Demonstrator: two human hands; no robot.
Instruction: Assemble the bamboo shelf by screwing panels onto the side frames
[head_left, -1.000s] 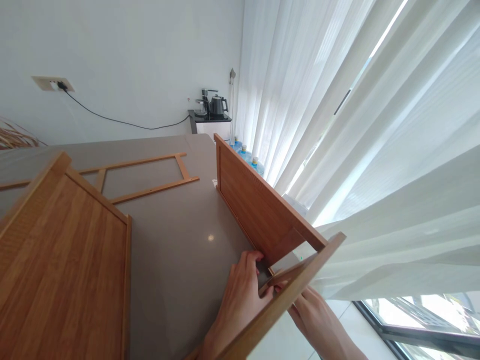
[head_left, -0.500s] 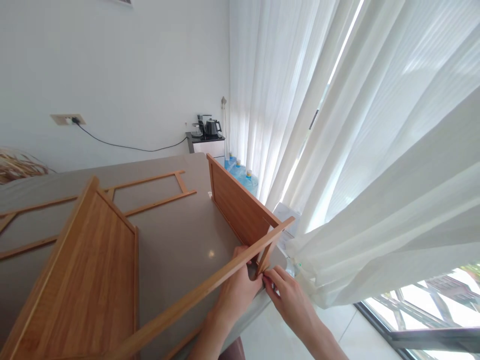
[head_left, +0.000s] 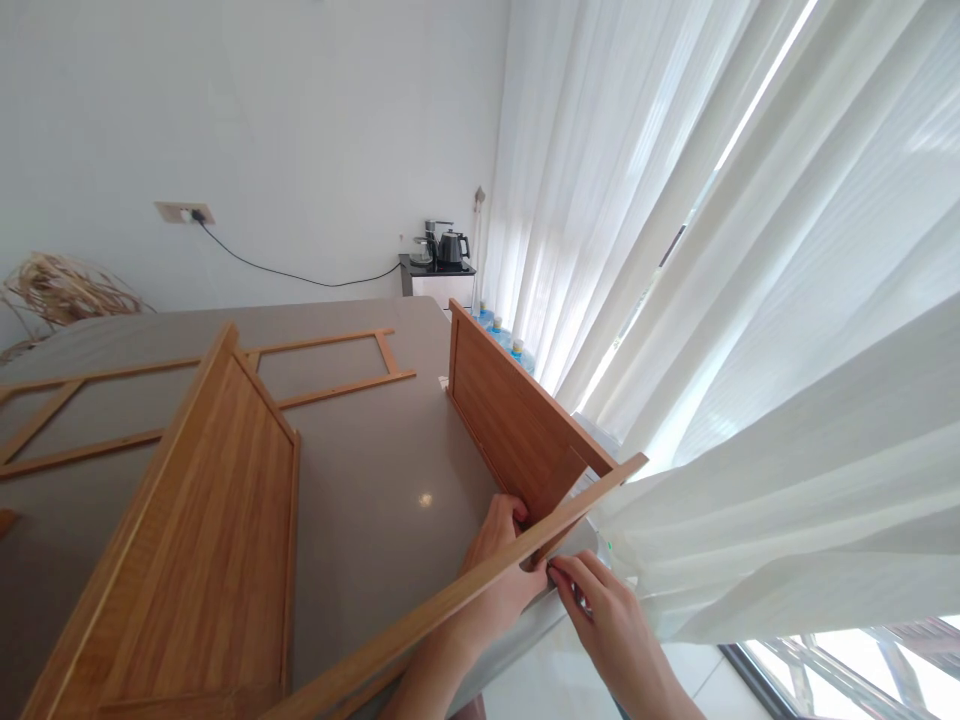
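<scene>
A wooden shelf unit stands on edge on the table, with one brown board [head_left: 510,410] at the right and a second, larger board [head_left: 180,540] at the left. A long wooden side rail [head_left: 450,600] runs across the front of both. My left hand [head_left: 499,605] reaches behind this rail, its fingers closed around the lower corner where the right board meets the side frame. On the outer side of that corner my right hand [head_left: 604,605] pinches with thumb and forefinger. What lies between these fingertips is too small to make out.
Another wooden ladder-like frame [head_left: 337,390] lies flat on the grey table [head_left: 375,480]. Long white curtains [head_left: 675,300] hang close at the right. Beyond the table stand a black kettle [head_left: 452,248] on a cabinet and several blue water bottles [head_left: 517,350].
The view has turned a little to the left, so everything sits further right. Both hands stay at the same corner, with the right fingertips still pinched there.
</scene>
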